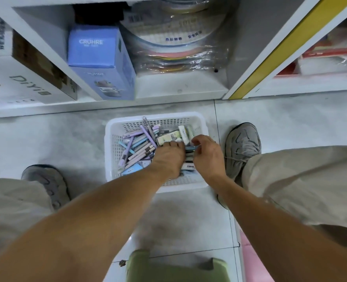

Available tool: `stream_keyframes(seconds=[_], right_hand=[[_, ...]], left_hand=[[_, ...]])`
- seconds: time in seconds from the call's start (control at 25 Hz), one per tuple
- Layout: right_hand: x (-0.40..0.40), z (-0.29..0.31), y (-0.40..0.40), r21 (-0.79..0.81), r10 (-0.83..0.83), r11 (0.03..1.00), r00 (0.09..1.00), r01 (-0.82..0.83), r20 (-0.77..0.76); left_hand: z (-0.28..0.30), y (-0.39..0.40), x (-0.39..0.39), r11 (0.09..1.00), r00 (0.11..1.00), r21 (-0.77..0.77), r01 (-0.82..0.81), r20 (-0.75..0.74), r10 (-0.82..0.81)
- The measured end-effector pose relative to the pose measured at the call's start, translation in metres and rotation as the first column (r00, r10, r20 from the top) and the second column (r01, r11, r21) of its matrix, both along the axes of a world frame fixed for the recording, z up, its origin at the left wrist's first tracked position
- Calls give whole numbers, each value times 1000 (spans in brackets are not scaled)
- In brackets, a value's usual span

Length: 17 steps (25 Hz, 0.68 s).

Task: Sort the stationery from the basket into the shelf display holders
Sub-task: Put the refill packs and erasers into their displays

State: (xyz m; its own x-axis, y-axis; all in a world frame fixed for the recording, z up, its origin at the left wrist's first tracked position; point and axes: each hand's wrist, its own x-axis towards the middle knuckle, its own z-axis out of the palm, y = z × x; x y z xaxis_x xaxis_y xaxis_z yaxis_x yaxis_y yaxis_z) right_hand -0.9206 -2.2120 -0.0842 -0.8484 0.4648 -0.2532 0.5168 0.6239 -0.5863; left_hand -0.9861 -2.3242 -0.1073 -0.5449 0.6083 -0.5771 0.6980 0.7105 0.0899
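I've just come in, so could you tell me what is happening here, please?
A person crouches over a white basket on the floor before the shelves. Both hands are inside it: the left hand and right hand reach among the small boxes, beside a pile of pastel pens. Nothing has been lifted out.

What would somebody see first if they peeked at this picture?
Probably the white basket on the floor in the middle, heaped with pastel pens on its left side and small boxes on its right. Both hands are down in it: the left hand and right hand meet over the boxes. Next, the blue box on the low shelf behind stands out.
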Motion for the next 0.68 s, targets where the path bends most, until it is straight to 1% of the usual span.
stream_keyframes(seconds=[0.08,0.2,0.24,0.32,0.4,0.48,0.52,0.56,0.6,0.64,0.68], right_hand=[[-1,2,2,-29,-50,998,998,49,-27],[-8,9,7,-114,-135,985,990,129,-42],[-10,10,8,-152,-139,980,990,131,-39],[-13,14,7,-235,-117,965,993,117,15],[-16,14,6,-285,-80,953,992,104,93],[-17,15,2,-352,-56,930,988,104,144],[-18,17,-1,-427,-71,895,985,132,156],[-20,20,-4,-553,-104,813,981,180,165],[-22,24,-5,-696,-123,686,977,212,176],[-23,30,-6,-810,-116,551,979,202,165],[-25,36,-6,-873,-97,462,987,160,130]], left_hand=[[7,-5,-9,998,995,38,-51,86,48],[19,-18,-27,984,961,64,-166,232,147],[22,-24,-32,979,949,61,-194,262,172],[29,-37,-40,969,919,34,-246,325,222],[34,-51,-45,944,872,37,-327,398,286],[39,-65,-47,879,781,75,-471,499,376],[43,-71,-47,824,713,91,-559,560,421],[47,-77,-47,758,636,99,-645,620,460],[52,-82,-48,691,564,99,-716,666,488],[58,-87,-50,635,510,100,-766,696,506],[65,-91,-52,593,474,103,-798,715,514]])
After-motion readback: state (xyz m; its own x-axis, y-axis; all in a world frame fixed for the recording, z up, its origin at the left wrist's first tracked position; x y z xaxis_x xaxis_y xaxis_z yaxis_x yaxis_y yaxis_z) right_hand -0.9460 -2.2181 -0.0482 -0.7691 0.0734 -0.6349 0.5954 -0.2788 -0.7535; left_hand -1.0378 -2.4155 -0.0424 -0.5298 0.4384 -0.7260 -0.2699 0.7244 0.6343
